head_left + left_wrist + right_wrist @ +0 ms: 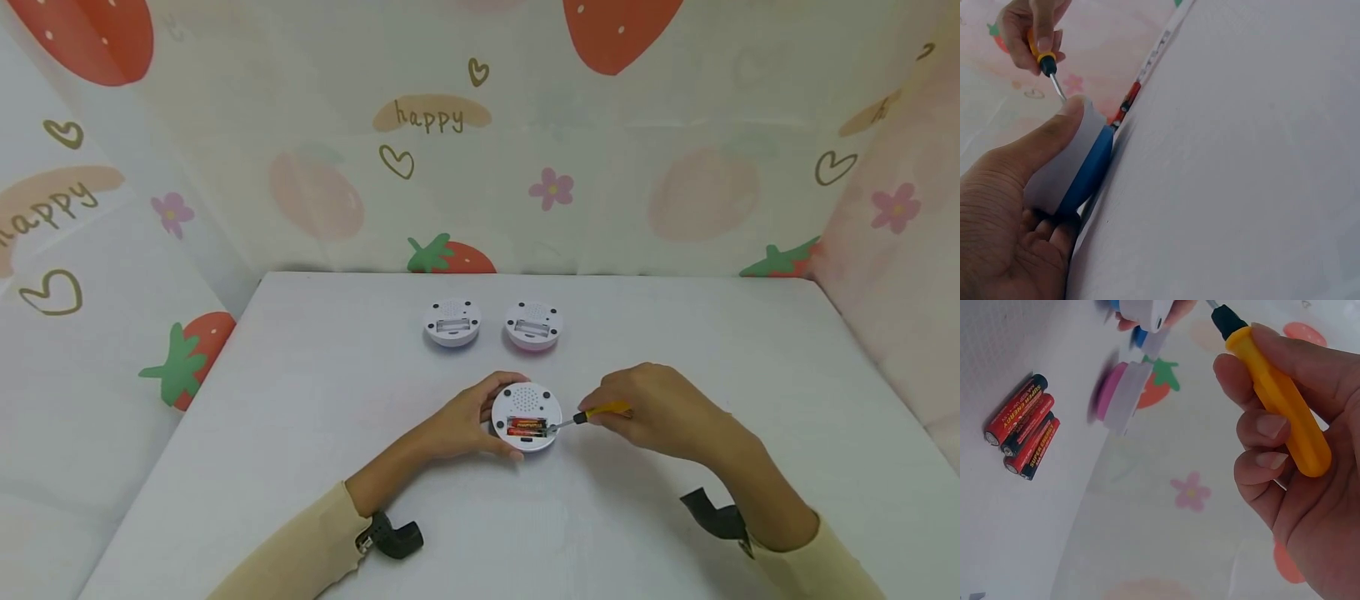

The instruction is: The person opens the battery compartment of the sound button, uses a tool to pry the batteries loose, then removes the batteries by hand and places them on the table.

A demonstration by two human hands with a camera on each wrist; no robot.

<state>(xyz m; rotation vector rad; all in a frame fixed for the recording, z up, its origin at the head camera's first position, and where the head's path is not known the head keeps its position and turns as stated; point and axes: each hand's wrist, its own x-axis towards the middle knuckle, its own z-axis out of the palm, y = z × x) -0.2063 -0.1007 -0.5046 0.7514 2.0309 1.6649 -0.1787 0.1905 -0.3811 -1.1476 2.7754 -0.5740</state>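
My left hand [474,421] grips a round white device [527,396], its speaker holes and battery bay facing up. In the left wrist view the device's lower side [1091,169] is blue, and the thumb lies over its white rim. Two red-and-black batteries [527,427] sit side by side in the bay. My right hand [660,408] holds a screwdriver [603,410] by its yellow handle, fingers curled round it. The metal shaft slants left, its tip at the right end of the bay. The right wrist view shows the handle [1285,406] running along the palm.
Behind the hands, two more round devices lie on the white table [337,350]: a left one [452,323] and a right one [533,325] with a pink underside, their bays without batteries. Several loose batteries [1022,425] lie on the table in the right wrist view.
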